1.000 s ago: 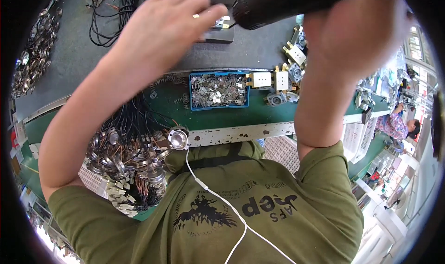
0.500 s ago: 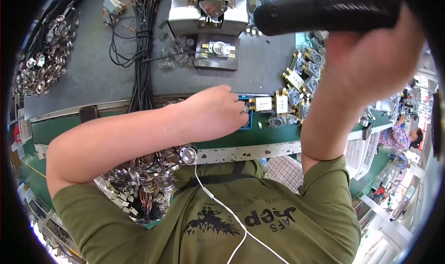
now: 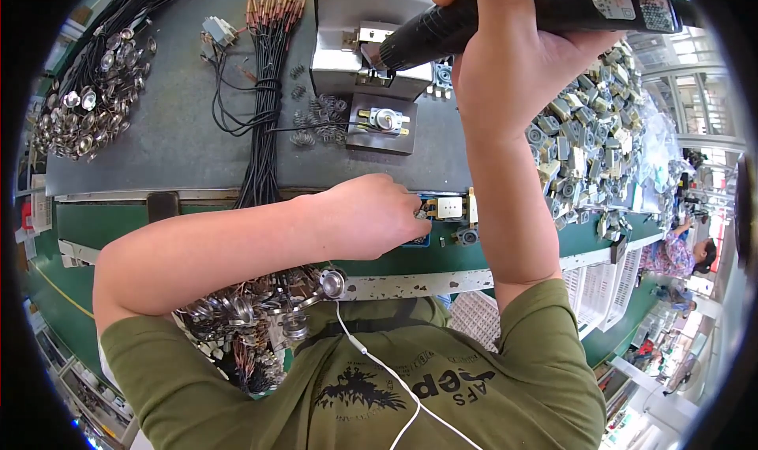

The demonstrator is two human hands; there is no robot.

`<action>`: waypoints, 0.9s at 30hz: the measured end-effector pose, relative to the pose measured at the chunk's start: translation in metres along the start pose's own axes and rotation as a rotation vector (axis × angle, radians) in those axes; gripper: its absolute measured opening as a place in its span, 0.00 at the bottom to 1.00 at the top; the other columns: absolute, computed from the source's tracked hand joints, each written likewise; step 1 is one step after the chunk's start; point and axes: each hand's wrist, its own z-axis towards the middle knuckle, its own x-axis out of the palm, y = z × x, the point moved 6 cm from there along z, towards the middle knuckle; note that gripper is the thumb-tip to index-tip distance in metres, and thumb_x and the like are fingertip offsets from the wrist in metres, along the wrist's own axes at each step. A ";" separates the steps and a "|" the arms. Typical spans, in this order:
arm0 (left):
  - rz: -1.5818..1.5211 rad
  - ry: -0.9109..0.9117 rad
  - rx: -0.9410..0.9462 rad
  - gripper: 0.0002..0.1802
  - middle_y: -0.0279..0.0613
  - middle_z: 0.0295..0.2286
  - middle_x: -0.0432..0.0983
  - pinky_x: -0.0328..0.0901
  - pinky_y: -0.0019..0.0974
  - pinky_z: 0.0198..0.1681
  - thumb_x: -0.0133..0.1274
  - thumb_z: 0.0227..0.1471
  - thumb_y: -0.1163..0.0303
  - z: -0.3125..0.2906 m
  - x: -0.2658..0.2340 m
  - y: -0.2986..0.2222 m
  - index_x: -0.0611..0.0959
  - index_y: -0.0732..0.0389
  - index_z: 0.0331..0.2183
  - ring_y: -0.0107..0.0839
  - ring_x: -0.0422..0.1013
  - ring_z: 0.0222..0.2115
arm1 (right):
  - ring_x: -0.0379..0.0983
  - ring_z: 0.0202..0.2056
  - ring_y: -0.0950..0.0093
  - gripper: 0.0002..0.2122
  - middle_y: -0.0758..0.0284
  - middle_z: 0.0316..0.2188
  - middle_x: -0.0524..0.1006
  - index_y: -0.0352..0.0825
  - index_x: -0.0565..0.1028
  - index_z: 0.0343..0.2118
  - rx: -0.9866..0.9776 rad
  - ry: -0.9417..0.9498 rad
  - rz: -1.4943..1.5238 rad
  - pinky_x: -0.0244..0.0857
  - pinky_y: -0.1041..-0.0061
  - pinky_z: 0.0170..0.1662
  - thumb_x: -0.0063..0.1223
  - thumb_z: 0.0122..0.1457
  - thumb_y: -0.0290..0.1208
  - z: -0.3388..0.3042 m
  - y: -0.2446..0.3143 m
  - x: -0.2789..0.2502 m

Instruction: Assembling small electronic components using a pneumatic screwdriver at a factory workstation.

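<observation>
Firmly, the right hand [image 3: 505, 75] clasps a black cylindrical tool [image 3: 430, 38]. The left [image 3: 369, 217] curls over a blue tray [image 3: 427, 240], grasp hidden.

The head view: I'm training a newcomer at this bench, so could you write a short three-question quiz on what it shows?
1. Choose one: the right hand holds (a) a white basket, (b) a black handheld tool, (c) a coil spring.

2. True or false: the left hand is gripping the black cable bundle.

3. Fill in: the silver-topped part with brass-coloured terminals rests on a dark metal ____.

Key:
1. (b)
2. False; it is at the blue tray, which it mostly hides.
3. Block
</observation>
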 end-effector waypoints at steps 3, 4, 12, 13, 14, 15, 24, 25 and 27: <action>-0.025 0.002 -0.013 0.08 0.41 0.28 0.76 0.71 0.45 0.37 0.56 0.49 0.69 -0.001 0.000 0.001 0.81 0.59 0.35 0.41 0.77 0.33 | 0.75 0.22 0.78 0.19 0.63 0.31 0.79 0.31 0.63 0.48 0.083 -0.030 -0.338 0.70 0.80 0.24 0.62 0.61 0.18 -0.007 0.008 0.005; -0.041 -0.018 -0.023 0.08 0.41 0.28 0.76 0.71 0.45 0.37 0.56 0.50 0.69 -0.002 -0.001 0.001 0.81 0.59 0.34 0.41 0.77 0.33 | 0.75 0.22 0.79 0.19 0.63 0.31 0.79 0.31 0.63 0.48 0.190 -0.088 -0.657 0.70 0.80 0.24 0.62 0.61 0.17 -0.011 0.007 0.004; -0.038 -0.018 -0.038 0.08 0.43 0.29 0.76 0.71 0.46 0.39 0.55 0.51 0.69 -0.002 -0.001 0.003 0.81 0.60 0.34 0.42 0.77 0.35 | 0.75 0.22 0.79 0.18 0.63 0.32 0.79 0.31 0.64 0.48 0.005 0.047 0.052 0.71 0.80 0.24 0.62 0.60 0.17 -0.004 -0.009 0.003; -0.041 -0.024 -0.037 0.08 0.43 0.30 0.76 0.71 0.46 0.40 0.55 0.51 0.69 -0.002 -0.002 0.003 0.81 0.60 0.34 0.42 0.77 0.35 | 0.75 0.22 0.79 0.18 0.63 0.32 0.79 0.31 0.64 0.48 -0.025 0.037 0.065 0.71 0.80 0.24 0.62 0.60 0.17 -0.004 -0.007 0.004; -0.041 -0.026 -0.036 0.08 0.43 0.30 0.76 0.71 0.46 0.40 0.55 0.51 0.69 -0.001 -0.001 0.003 0.81 0.60 0.34 0.42 0.77 0.35 | 0.75 0.22 0.79 0.18 0.63 0.32 0.79 0.31 0.64 0.48 -0.024 0.039 0.063 0.71 0.80 0.24 0.62 0.60 0.17 -0.006 -0.001 0.007; -0.050 -0.025 -0.035 0.08 0.43 0.30 0.76 0.72 0.46 0.41 0.55 0.51 0.69 -0.002 -0.001 0.004 0.80 0.61 0.35 0.43 0.77 0.36 | 0.74 0.22 0.79 0.18 0.63 0.32 0.79 0.31 0.64 0.48 0.062 -0.005 -0.307 0.71 0.80 0.24 0.62 0.60 0.16 -0.011 0.005 0.012; -0.039 -0.029 -0.044 0.08 0.44 0.32 0.77 0.71 0.46 0.43 0.54 0.49 0.72 -0.006 -0.032 0.004 0.80 0.62 0.35 0.44 0.76 0.37 | 0.76 0.24 0.79 0.22 0.64 0.32 0.79 0.34 0.64 0.51 0.125 -0.044 -0.363 0.71 0.81 0.24 0.63 0.59 0.16 -0.004 -0.004 0.015; -0.030 -0.075 -0.076 0.08 0.44 0.32 0.77 0.71 0.45 0.43 0.54 0.49 0.73 -0.009 -0.042 0.007 0.81 0.62 0.34 0.44 0.76 0.38 | 0.76 0.24 0.79 0.22 0.65 0.32 0.79 0.34 0.64 0.51 0.099 -0.021 -0.081 0.71 0.81 0.24 0.64 0.59 0.16 -0.003 -0.005 0.015; 0.064 -0.223 -0.182 0.11 0.48 0.31 0.80 0.74 0.46 0.41 0.58 0.46 0.75 -0.022 -0.069 0.019 0.81 0.63 0.36 0.46 0.79 0.35 | 0.76 0.25 0.79 0.22 0.65 0.32 0.79 0.34 0.64 0.51 0.102 0.000 -0.147 0.71 0.81 0.24 0.64 0.58 0.16 0.001 0.000 0.015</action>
